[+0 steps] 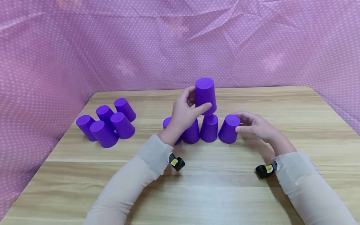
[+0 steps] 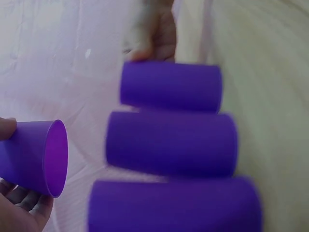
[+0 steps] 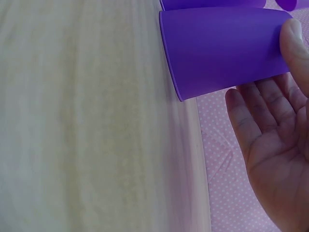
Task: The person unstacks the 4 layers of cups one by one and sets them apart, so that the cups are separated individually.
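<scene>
My left hand (image 1: 182, 107) holds a purple cup (image 1: 205, 95) upside down above the middle of a row, thumb on its near side and fingers behind. In the left wrist view the held cup's open rim (image 2: 57, 158) shows at the left. Below it several upturned purple cups stand side by side, one of them (image 1: 209, 128) right under the held cup; my left hand and wrist partly hide the leftmost. At the row's right end my right hand (image 1: 257, 126) has its thumb and fingers around the upper part of the last cup (image 1: 228, 129), thumb against its side (image 3: 227, 50).
On the left of the wooden table (image 1: 219, 187) several more upturned purple cups (image 1: 104, 134) stand in a close group. A pink dotted cloth (image 1: 157, 47) hangs behind the table. Each wrist carries a small black camera, one on the left (image 1: 177, 162) and one on the right (image 1: 265, 171).
</scene>
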Action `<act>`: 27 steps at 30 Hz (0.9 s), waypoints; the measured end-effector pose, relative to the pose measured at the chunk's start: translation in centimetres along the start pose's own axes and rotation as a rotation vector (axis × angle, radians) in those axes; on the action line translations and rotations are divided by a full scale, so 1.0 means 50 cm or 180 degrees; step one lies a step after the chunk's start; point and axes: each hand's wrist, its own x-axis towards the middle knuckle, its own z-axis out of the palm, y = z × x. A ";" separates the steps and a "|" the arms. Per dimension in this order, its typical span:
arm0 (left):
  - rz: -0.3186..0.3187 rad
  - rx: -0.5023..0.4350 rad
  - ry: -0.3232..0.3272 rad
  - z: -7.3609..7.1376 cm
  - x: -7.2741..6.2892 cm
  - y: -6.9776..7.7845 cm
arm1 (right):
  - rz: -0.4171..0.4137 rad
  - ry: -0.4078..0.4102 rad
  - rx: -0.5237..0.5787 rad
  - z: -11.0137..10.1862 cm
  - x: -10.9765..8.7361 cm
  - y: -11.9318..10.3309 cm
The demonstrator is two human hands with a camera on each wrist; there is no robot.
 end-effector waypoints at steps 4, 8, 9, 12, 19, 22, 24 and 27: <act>0.0065 -0.0095 0.0226 -0.038 0.005 0.011 | 0.0032 0.0015 0.0008 0.000 -0.001 0.000; 0.0033 -0.0096 0.0455 -0.086 0.006 0.016 | 0.0014 0.0000 -0.0003 0.000 -0.002 0.001; 0.0029 -0.0100 0.0520 -0.099 0.006 0.016 | 0.0002 -0.0003 -0.0006 0.000 -0.002 0.001; 0.0018 -0.0114 0.0726 -0.136 0.007 0.013 | -0.0031 -0.0010 -0.0021 0.001 -0.002 0.001; -0.0199 -0.0146 0.1206 -0.203 0.002 0.000 | 0.0001 -0.0016 -0.0008 0.003 -0.001 0.002; -0.0302 -0.0130 0.1347 -0.219 -0.002 -0.011 | -0.0011 -0.0035 0.0021 0.003 -0.002 0.002; -0.0358 -0.0090 0.1402 -0.227 -0.004 -0.021 | -0.0019 -0.0043 0.0035 0.003 -0.002 0.002; -0.0433 -0.0010 0.1459 -0.236 -0.007 -0.040 | -0.0025 -0.0035 0.0021 0.003 -0.001 0.001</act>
